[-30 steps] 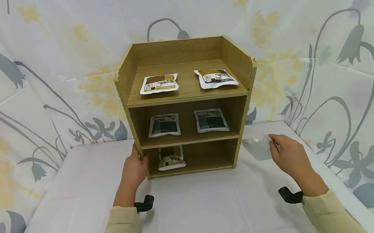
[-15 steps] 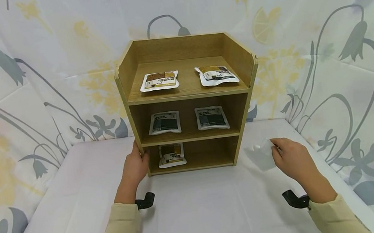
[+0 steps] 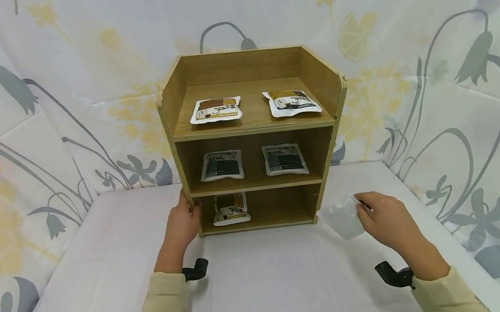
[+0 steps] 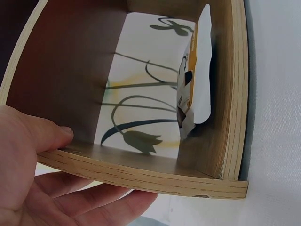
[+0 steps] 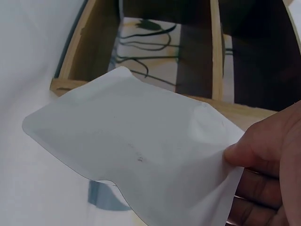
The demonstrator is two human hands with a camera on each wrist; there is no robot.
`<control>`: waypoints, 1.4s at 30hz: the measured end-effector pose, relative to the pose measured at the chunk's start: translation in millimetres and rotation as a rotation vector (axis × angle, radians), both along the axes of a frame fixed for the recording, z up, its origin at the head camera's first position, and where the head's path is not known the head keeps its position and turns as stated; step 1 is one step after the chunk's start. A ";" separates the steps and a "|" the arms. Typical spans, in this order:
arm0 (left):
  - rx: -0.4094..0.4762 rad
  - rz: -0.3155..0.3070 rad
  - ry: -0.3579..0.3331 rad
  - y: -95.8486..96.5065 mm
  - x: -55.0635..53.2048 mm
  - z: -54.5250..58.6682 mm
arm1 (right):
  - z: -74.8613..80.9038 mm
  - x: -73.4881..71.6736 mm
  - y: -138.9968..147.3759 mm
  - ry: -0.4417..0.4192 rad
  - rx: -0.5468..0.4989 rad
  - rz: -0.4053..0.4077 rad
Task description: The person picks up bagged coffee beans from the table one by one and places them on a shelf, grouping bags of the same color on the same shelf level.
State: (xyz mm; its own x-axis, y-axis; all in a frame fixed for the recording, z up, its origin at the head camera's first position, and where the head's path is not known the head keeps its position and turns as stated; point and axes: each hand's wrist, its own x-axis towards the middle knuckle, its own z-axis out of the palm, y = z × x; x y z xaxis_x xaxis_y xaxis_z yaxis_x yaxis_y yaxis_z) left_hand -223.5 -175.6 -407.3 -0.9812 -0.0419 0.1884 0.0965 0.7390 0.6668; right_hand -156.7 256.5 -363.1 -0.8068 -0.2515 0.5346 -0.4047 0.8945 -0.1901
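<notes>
My left hand (image 3: pixel 181 228) grips the left side panel of a wooden three-tier shelf (image 3: pixel 254 131); in the left wrist view the thumb (image 4: pixel 51 134) lies inside the panel and the fingers outside. My right hand (image 3: pixel 387 220) pinches a white pouch (image 3: pixel 342 219) by one edge, right of the shelf's lower front corner. Its plain white side fills much of the right wrist view, wrinkled near the thumb (image 5: pixel 242 153). On the bottom tier, one pouch with a brown and white label (image 3: pixel 230 210) leans at the left.
Two pouches with brown-yellow labels, left (image 3: pixel 215 110) and right (image 3: pixel 292 103), lie on the top tier. Two dark-green-labelled pouches, left (image 3: pixel 222 166) and right (image 3: pixel 285 159), stand on the middle one. Flowered cloth (image 3: pixel 99 91) hangs behind the white-covered table (image 3: pixel 264 283).
My right hand has moved the white pouch nearer to me and slightly left, and the pouch has turned a little. The left hand keeps its grip on the shelf's side panel.
</notes>
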 end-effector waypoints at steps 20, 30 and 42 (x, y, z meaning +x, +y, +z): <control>-0.011 0.008 0.030 0.0 -1.2 -1.8 | 5.9 -4.8 -37.5 0.122 0.015 0.131; -0.012 0.011 0.026 -1.2 -2.0 1.7 | 8.0 -15.8 -54.7 0.206 -0.004 0.187; -0.005 0.019 0.008 -0.3 -0.9 -1.7 | -4.0 -29.2 -67.9 0.287 -0.018 0.240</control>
